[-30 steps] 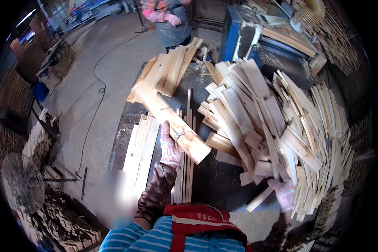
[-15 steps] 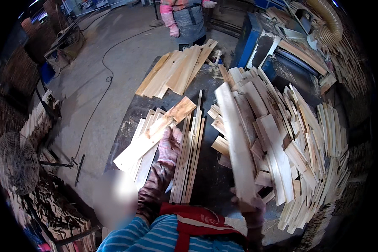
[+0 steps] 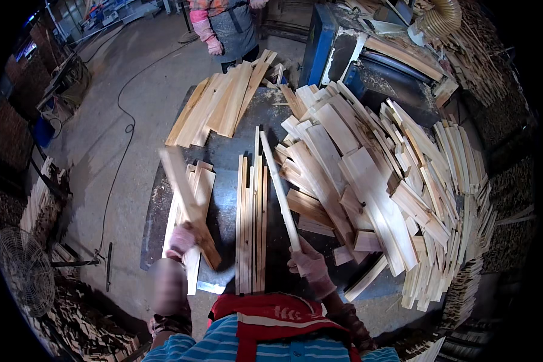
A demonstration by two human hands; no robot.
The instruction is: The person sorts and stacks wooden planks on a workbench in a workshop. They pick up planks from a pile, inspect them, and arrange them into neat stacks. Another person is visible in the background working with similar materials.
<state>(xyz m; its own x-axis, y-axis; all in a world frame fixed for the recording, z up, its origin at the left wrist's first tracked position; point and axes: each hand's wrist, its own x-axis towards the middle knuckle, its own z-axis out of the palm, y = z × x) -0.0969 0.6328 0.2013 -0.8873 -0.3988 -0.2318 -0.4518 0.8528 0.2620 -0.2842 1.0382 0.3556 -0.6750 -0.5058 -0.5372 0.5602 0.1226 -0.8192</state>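
Now, right hand (image 3: 312,268) grips a slat (image 3: 279,188) by its near end; left hand (image 3: 183,239) clasps a board (image 3: 181,187) over the stack (image 3: 204,188). Both look light and stiff, easiest held mid-length. Farther, planks (image 3: 230,102) fan across the surface (image 3: 224,158).

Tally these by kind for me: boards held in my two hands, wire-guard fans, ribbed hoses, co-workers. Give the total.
Held boards: 2 (left board in your left hand, right board in your right hand)
Wire-guard fan: 1
Ribbed hose: 1
Co-worker, partly in view: 1
Total: 5
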